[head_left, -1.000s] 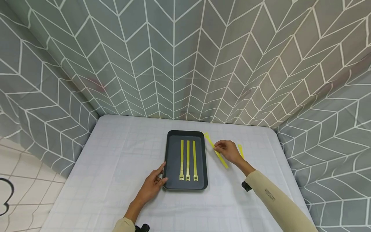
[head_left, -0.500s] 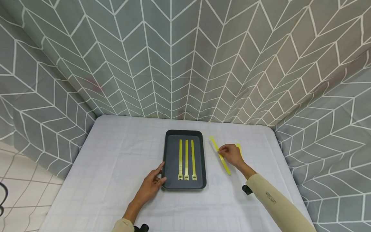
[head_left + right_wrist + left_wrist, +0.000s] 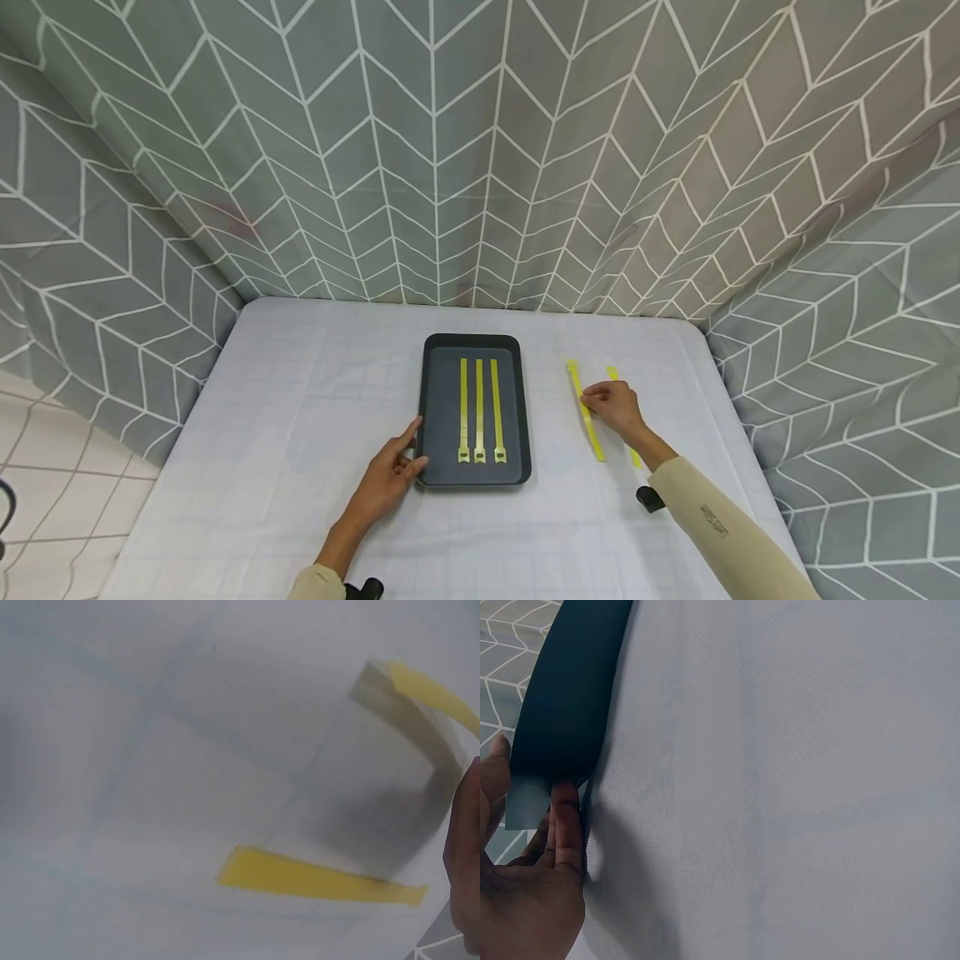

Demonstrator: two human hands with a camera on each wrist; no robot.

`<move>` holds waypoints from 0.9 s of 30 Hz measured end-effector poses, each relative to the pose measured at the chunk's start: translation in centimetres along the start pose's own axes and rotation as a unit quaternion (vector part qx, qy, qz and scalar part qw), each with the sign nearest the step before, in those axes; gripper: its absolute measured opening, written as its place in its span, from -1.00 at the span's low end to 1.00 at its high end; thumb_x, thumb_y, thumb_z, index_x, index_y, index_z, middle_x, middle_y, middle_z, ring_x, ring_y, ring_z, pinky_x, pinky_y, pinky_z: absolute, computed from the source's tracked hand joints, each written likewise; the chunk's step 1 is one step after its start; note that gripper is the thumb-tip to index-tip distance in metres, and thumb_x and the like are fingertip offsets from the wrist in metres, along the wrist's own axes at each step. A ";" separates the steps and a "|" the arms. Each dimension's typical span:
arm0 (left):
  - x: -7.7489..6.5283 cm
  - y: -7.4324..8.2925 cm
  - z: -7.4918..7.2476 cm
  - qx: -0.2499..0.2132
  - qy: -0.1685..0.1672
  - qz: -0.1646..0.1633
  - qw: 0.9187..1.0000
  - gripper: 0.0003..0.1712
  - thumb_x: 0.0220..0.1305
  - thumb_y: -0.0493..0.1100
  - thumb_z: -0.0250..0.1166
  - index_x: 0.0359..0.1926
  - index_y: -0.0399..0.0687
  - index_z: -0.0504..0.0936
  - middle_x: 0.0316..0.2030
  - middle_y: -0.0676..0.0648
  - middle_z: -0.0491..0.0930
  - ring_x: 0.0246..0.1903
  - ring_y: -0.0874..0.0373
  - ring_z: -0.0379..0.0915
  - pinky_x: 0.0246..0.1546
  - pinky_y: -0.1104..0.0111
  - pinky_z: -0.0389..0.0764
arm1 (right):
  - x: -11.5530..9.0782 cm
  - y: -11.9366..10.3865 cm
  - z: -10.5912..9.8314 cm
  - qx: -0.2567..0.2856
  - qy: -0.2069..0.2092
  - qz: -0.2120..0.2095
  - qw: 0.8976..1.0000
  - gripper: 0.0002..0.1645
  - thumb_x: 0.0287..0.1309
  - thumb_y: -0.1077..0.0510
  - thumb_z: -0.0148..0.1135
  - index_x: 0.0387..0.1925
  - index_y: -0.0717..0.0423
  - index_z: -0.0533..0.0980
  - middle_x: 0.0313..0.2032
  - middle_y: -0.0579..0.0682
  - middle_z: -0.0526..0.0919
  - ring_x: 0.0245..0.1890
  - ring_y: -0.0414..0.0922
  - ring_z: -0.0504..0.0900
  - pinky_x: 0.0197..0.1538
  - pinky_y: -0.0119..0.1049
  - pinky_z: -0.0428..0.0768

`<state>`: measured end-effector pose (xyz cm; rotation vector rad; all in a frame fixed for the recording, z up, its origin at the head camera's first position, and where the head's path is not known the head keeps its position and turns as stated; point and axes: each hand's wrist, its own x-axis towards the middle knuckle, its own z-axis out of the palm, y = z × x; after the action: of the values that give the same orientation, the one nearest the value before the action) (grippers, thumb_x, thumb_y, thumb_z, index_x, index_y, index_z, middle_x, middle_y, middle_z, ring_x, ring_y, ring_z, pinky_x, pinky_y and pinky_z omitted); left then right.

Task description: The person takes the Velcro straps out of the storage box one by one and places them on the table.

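Note:
My left hand [image 3: 382, 479] holds the lower left edge of a dark grey tray [image 3: 438, 400], thumb over the rim. The left wrist view shows a finger of this hand [image 3: 532, 907] against the outer wall of the tray [image 3: 570, 690]. Three yellow cable straps [image 3: 479, 408] with slotted heads lie side by side in it, heads toward me. To the right of the tray, my right hand [image 3: 618, 410] pinches another yellow strap [image 3: 591, 429] mid-length, slotted head pointing away. That strap [image 3: 431, 690] casts a shadow on the cloth.
One more yellow strap [image 3: 635, 458] lies on the white tablecloth [image 3: 300, 400], partly hidden under the right forearm. A grey curtain [image 3: 465, 167] with white chevron lines hangs behind the table and along both sides.
My right hand has carried its strap rightward, away from the tray, and the strap now points more nearly straight away from me. The left hand keeps its place on the tray.

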<state>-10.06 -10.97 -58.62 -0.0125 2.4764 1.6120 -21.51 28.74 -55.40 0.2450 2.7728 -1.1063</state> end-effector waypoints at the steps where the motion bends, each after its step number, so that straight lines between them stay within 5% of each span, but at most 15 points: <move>1: 0.0 0.0 0.0 0.000 0.000 -0.001 1.000 -0.23 0.35 -0.15 0.33 0.52 0.18 0.26 0.15 -0.25 0.50 -0.32 0.23 0.45 -0.26 0.42 0.52 | 0.0 0.1 0.0 0.000 0.000 0.002 1.000 -0.79 0.21 0.21 0.38 -0.21 0.33 0.70 -0.35 0.15 0.77 -0.44 -0.17 0.70 -0.37 -0.38 0.57; 27: 0.1 0.2 0.1 -0.009 -0.002 -0.009 1.000 -0.22 0.34 -0.19 0.33 0.52 0.16 0.26 0.14 -0.25 0.49 -0.33 0.22 0.44 -0.31 0.44 0.49 | -1.0 1.8 -1.0 -0.008 0.048 0.040 0.998 -0.76 0.23 0.21 0.36 -0.21 0.36 0.70 -0.42 0.16 0.77 -0.50 -0.15 0.71 -0.40 -0.33 0.62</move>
<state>-10.22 -10.81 -58.50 -0.0338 2.4520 1.6254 -20.22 30.61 -55.71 0.4137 2.8275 -1.0795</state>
